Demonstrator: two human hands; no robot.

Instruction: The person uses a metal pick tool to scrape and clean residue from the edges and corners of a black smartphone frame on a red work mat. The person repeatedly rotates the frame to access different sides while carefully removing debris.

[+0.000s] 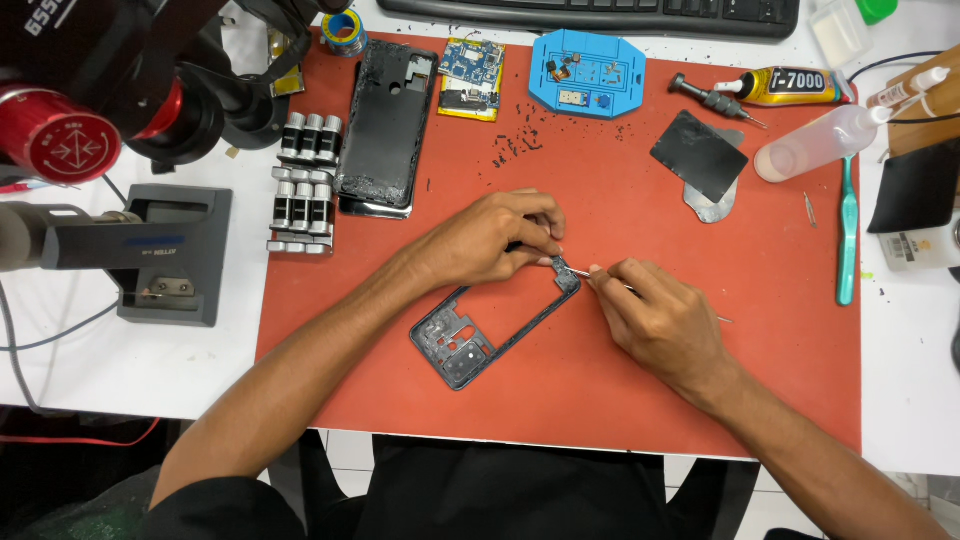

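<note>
Here I see both hands meeting over a dark phone frame that lies slantwise on the red mat covering the middle of the counter. My left hand has its fingers curled closed, pinching the upper corner of the frame and pressing it to the mat. My right hand is closed in a pencil-like grip around thin tweezers; their tips touch that same corner, just beside the left fingertips. Whether the tweezers hold any small part I cannot tell.

Farther up the mat, well apart from the hands, lies a phone back cover with crumbled dark residue along its lower edge, and just left of it a row of metal clamps. A circuit board on a yellow backing sits beside a blue repair jig. Black crumbs are scattered between them and the hands. To the right are a dark rectangular panel, a glue tube, a clear squeeze bottle and a teal toothbrush along the mat's edge. A microscope looms over the left of the counter, a keyboard at the top.
</note>
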